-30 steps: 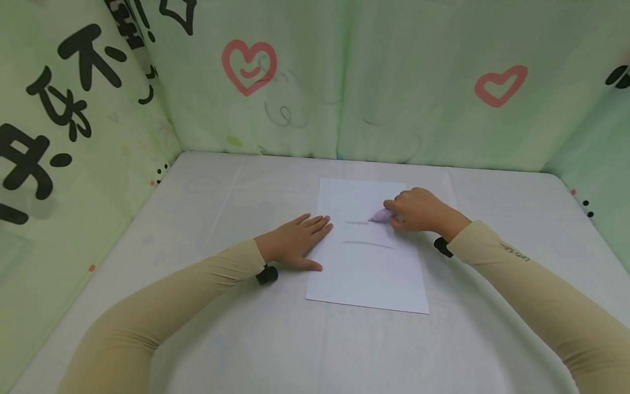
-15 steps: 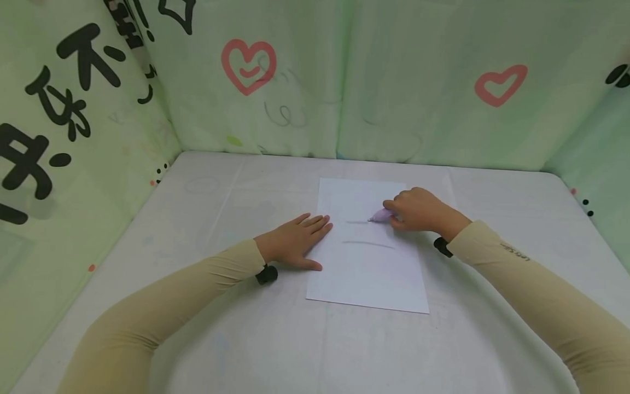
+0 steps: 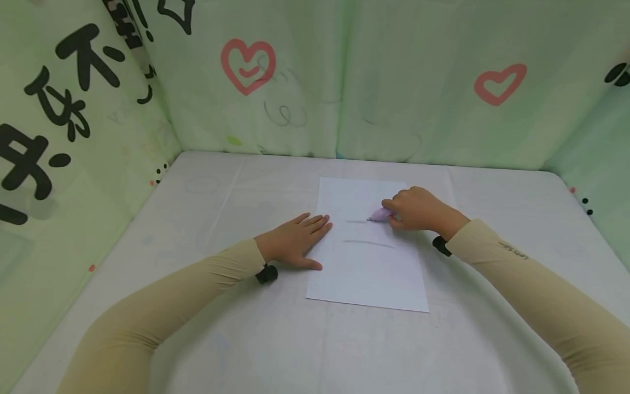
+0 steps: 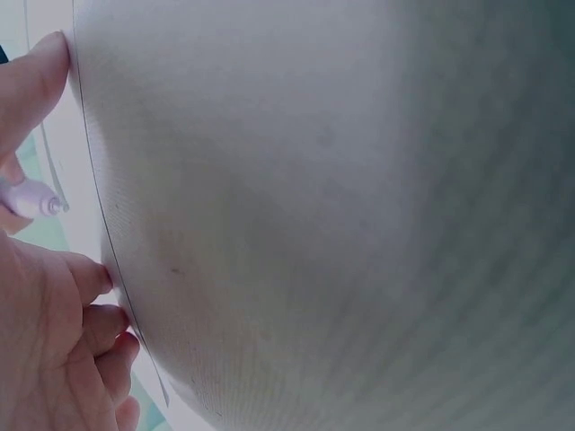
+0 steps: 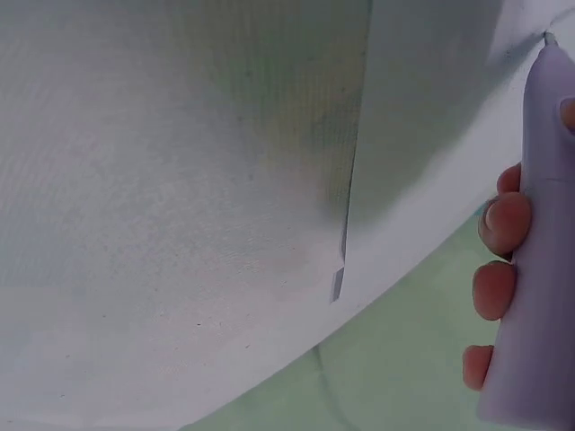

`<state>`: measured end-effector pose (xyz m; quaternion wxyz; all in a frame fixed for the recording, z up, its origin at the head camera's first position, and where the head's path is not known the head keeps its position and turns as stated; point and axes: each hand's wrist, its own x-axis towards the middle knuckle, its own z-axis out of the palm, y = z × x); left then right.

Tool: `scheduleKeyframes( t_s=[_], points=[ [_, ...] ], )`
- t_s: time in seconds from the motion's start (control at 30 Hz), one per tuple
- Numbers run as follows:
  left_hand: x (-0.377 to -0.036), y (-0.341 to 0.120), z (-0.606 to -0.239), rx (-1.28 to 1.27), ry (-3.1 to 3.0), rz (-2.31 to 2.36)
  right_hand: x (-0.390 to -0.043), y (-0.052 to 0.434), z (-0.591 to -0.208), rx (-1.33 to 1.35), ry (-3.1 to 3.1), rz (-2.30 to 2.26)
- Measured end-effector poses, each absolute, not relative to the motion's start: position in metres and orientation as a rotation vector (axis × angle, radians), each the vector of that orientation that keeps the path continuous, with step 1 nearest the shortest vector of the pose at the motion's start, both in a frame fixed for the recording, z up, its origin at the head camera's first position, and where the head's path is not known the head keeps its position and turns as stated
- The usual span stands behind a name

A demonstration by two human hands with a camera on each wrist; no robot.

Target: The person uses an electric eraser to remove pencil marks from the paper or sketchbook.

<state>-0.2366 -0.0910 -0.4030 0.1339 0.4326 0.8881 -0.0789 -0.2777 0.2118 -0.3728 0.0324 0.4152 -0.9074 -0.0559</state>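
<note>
A white sheet of paper (image 3: 366, 279) lies on the table, with two faint grey lines on it, a longer lower line (image 3: 369, 243) and a shorter upper one. My left hand (image 3: 295, 241) rests flat at the sheet's left edge, fingers extended and thumb spread. From the right, my right hand (image 3: 423, 210) grips a thick lilac pen-shaped tool (image 3: 381, 215), its narrow tip at the right end of the upper line. In the right wrist view, curled fingertips (image 5: 505, 224) wrap the tool's smooth body, and its small grey tip meets the paper.
A white cloth (image 3: 221, 328) covers the table. Pale green curtains (image 3: 403, 109) with hearts and black characters stand around its back and sides. A black wrist device (image 3: 267, 274) sits under the left cuff, another black device (image 3: 441, 245) under the right.
The tool's tip has crept very slightly left along the upper line, with my right hand moving along. My left hand and the sheet stay in place.
</note>
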Motion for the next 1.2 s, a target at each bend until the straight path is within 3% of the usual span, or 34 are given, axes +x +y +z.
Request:
scheduleKeyframes(
  t_s=[1.2],
  points=[
    [-0.2368, -0.0924, -0.4037, 1.276, 2.587, -0.211, -0.2776, 0.2079, -0.3728, 1.300, -2.739, -0.168]
  ],
)
